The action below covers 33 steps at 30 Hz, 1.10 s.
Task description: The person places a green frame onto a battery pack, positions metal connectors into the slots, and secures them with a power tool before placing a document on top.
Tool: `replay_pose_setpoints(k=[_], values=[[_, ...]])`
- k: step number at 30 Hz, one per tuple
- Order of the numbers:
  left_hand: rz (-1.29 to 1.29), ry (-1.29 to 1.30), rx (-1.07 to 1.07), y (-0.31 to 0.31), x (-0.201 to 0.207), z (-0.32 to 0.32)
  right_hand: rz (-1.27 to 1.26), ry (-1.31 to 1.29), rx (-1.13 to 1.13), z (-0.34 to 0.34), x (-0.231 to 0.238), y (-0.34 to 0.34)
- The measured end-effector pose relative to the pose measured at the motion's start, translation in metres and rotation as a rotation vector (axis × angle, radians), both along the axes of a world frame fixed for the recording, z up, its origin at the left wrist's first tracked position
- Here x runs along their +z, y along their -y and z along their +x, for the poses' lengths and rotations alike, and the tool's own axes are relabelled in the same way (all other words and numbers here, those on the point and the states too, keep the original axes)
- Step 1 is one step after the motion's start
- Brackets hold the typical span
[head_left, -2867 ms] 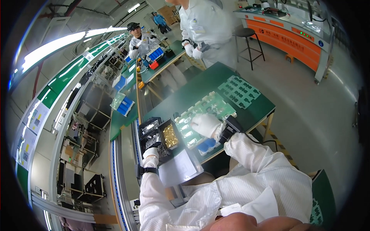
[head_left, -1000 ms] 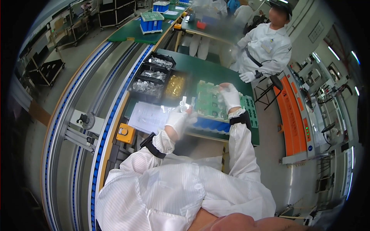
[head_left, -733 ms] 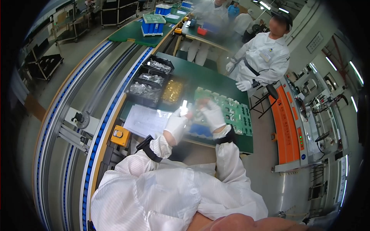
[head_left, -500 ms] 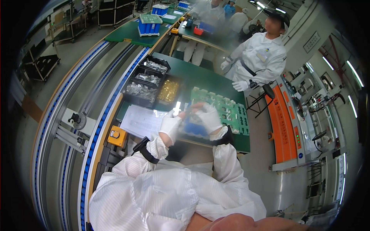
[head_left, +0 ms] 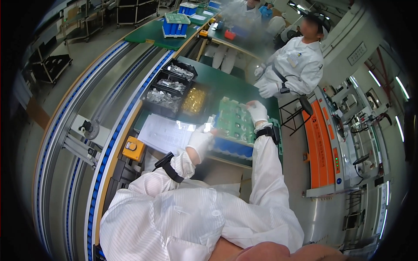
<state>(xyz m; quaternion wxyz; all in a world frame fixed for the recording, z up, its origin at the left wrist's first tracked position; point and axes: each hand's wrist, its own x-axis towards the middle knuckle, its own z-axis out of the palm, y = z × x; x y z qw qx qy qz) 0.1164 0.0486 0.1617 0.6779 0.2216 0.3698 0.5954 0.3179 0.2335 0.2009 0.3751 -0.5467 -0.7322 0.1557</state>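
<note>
Green bench (head_left: pixel 215 80) lay ahead of the person. On it sat a green-topped blue pack (head_left: pixel 234 124), right of black bins (head_left: pixel 160 110) of silver parts. Right hand (head_left: pixel 258 113) was at the pack's right side, fingers bent; grip could not be told. Left hand (head_left: pixel 201 142), near the pack's left side, pinched a silver tab (head_left: pixel 210 120).
</note>
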Motion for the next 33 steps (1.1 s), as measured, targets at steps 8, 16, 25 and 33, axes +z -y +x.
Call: replay_pose_setpoints(k=[8, 16, 25, 33], values=[[0.002, -0.02, -0.023, 0.002, 0.001, 0.0, -0.034, 0.125, -0.08, -0.005, 0.0, 0.003], [-0.01, 0.005, -0.005, 0.001, -0.001, 0.005, 0.171, 0.436, -0.087, 0.0, -0.009, 0.0], [-0.02, -0.039, 0.008, 0.004, -0.01, -0.004, 0.16, 0.391, -0.05, -0.005, -0.003, 0.019], [-0.035, 0.034, -0.012, 0.004, 0.004, -0.004, -0.049, -0.23, 0.408, -0.041, 0.026, 0.105]])
